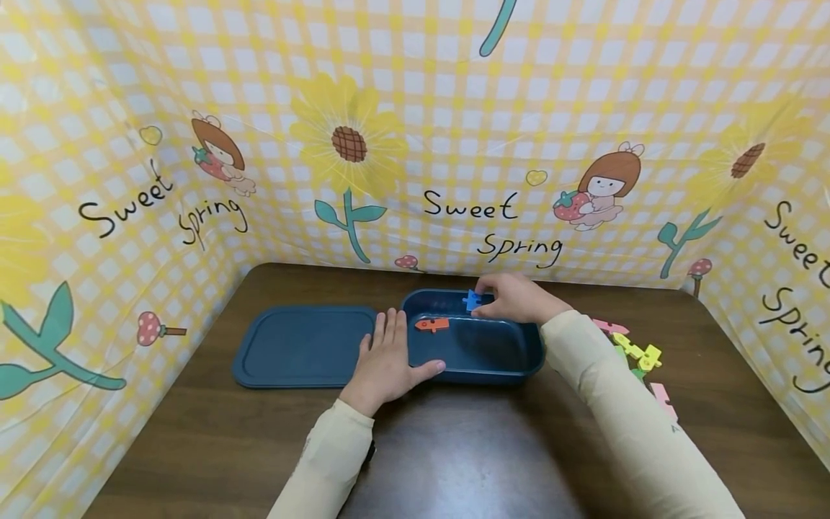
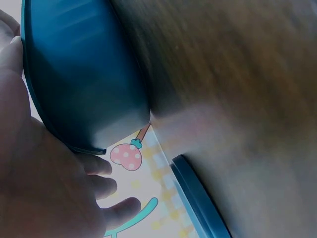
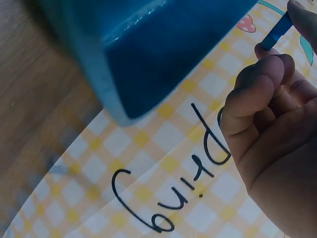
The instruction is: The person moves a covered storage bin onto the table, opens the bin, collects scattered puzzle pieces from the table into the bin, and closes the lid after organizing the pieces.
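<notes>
A dark blue rectangular box (image 1: 480,353) stands on the table with its top uncovered. Inside it, toward the left, lies an orange puzzle-like piece (image 1: 431,325). My right hand (image 1: 519,297) pinches a blue puzzle-like piece (image 1: 472,300) between thumb and finger, over the box's far side. The right wrist view shows that blue piece (image 3: 277,30) edge-on at the fingertips. My left hand (image 1: 387,360) rests at the box's left end, fingers straight and thumb along the near rim. In the left wrist view its palm and fingers lie against the box wall (image 2: 84,74).
Left of the box lies a flat dark blue lid (image 1: 305,346). Several pink, yellow and green pieces (image 1: 642,357) are scattered on the brown table (image 1: 454,447) at the right, partly behind my right sleeve. A patterned cloth (image 1: 454,130) stands around the table's back and sides.
</notes>
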`<state>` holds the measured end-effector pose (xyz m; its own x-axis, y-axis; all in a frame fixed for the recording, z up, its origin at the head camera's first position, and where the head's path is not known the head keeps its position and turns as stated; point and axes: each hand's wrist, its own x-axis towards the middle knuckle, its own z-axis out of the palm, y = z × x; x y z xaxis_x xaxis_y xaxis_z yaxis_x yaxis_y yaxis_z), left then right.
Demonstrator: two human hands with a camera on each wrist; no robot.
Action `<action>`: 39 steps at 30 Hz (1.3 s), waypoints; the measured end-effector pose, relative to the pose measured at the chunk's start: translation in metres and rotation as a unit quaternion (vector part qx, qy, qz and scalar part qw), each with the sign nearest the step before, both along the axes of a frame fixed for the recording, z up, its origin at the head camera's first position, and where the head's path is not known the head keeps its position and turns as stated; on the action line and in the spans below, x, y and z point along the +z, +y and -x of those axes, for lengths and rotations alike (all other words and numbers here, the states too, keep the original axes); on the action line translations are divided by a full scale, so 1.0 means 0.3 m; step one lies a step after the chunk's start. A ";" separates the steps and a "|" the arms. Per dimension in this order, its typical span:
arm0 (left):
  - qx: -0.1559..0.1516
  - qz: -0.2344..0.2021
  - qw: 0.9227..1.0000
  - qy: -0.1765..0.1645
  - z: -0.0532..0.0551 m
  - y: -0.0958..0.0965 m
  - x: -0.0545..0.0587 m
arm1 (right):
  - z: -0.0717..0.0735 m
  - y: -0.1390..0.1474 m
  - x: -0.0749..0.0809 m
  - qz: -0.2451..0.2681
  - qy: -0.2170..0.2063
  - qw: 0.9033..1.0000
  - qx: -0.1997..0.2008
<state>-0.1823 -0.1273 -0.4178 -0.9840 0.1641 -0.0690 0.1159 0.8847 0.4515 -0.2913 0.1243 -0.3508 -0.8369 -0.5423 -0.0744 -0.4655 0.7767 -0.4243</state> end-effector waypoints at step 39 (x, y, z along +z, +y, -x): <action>-0.007 0.001 1.000 0.009 0.005 0.004 0.002 | 0.060 -0.139 -0.082 -0.064 -0.029 0.998 0.003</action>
